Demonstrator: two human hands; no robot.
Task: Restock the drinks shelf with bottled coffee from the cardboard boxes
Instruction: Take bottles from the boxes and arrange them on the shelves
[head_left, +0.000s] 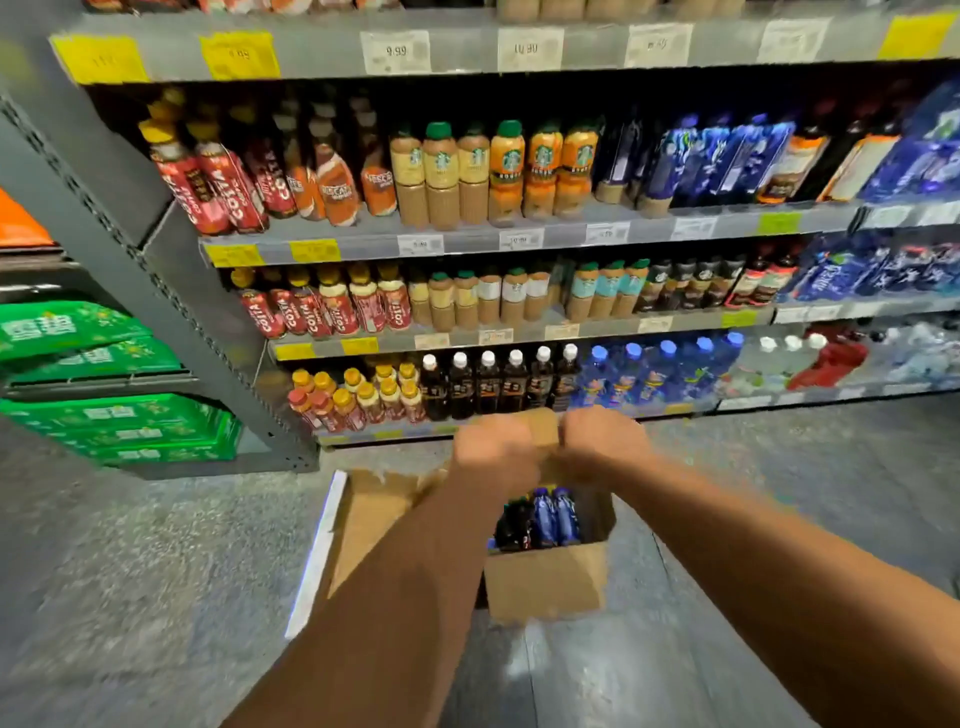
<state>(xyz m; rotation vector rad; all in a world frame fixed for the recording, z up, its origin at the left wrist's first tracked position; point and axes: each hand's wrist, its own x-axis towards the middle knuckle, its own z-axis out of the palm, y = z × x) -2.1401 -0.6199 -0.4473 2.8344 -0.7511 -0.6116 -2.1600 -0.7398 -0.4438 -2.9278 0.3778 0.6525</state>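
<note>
A brown cardboard box (548, 582) stands open on the floor in front of the drinks shelf (483, 241). Inside it I see several dark and blue-labelled bottles (543, 517) standing upright. My left hand (493, 452) and my right hand (597, 441) are side by side above the box, both closed on its far cardboard flap (543, 426), which stands up between them. The hands are blurred. The box's left flap (374, 514) lies folded outward over the floor. The shelf rows hold red, orange, beige and dark coffee bottles.
Green drink cases (119, 421) are stacked low at the left beside the shelf's grey end post (156, 280). Blue multipacks (909, 156) and water bottles (665, 374) fill the shelves at the right. Grey speckled floor (156, 571) surrounds the box.
</note>
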